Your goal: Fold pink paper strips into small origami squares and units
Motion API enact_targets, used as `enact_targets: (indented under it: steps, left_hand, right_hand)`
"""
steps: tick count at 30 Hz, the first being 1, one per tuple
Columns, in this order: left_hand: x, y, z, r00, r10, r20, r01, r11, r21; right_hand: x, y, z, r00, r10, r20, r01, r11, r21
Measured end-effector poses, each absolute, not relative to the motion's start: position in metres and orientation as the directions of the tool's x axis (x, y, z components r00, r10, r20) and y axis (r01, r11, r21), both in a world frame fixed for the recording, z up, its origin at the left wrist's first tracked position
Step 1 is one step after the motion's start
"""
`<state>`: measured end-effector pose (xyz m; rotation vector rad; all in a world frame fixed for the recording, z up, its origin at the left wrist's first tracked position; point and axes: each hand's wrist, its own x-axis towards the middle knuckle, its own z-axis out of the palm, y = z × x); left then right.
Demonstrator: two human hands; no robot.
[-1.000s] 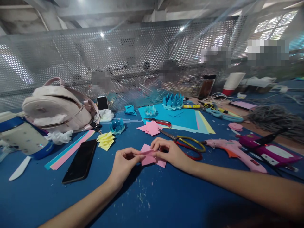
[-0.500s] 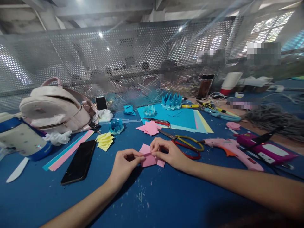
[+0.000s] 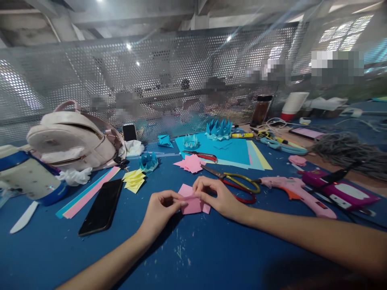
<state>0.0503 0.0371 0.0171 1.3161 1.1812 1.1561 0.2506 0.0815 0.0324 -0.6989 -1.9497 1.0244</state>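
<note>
A small piece of pink paper (image 3: 190, 194) is pinched along a fold between both my hands, just above the blue table (image 3: 211, 257). My left hand (image 3: 163, 207) grips its left end between thumb and fingers. At the fold's right end, my right hand (image 3: 216, 195) is closed on it the same way. Other pink paper (image 3: 206, 208) shows under the right fingers; whether it is a separate piece I cannot tell. Beyond lie a pile of pink folded pieces (image 3: 192, 163) and yellow folded pieces (image 3: 134, 180). Scissors (image 3: 225, 176) rest just behind my right hand.
On the left are a black phone (image 3: 101, 207), paper strips (image 3: 90, 191), a bottle (image 3: 30, 177) and a backpack (image 3: 72, 139). To the right lie a pink glue gun (image 3: 298, 191) and a purple pouch (image 3: 338, 189). Blue paper crowns (image 3: 219, 129) and coloured sheets (image 3: 217, 151) sit at the back.
My right hand has shifted very slightly to the right along the fold. Both hands keep their pinch on the pink paper.
</note>
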Motion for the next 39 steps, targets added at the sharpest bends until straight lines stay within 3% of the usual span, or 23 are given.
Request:
enact_targets:
  steps: [5,17,25,30,39]
  left_hand:
    - [0.051,0.037,0.019,0.124,0.992,0.018,0.028,-0.022,0.999]
    - [0.050,0.037,0.018,0.088,0.993,0.078,0.079,-0.085,0.993]
    - [0.046,0.036,0.024,-0.013,0.987,0.162,0.079,-0.160,0.984]
    - [0.045,0.035,0.022,-0.080,0.987,0.140,0.051,-0.136,0.989]
    - [0.048,0.034,0.022,-0.041,0.992,0.116,-0.027,-0.117,0.993]
  right_hand:
    - [0.252,0.082,0.032,-0.499,0.763,0.411,0.108,0.525,-0.844]
    - [0.252,0.078,0.033,-0.625,0.592,0.509,0.119,0.717,-0.687]
    - [0.254,0.083,0.029,-0.622,0.642,0.448,0.195,0.681,-0.706]
    - [0.253,0.085,0.029,-0.587,0.669,0.456,0.242,0.682,-0.690]
    - [0.252,0.088,0.023,-0.556,0.674,0.486,0.296,0.707,-0.642]
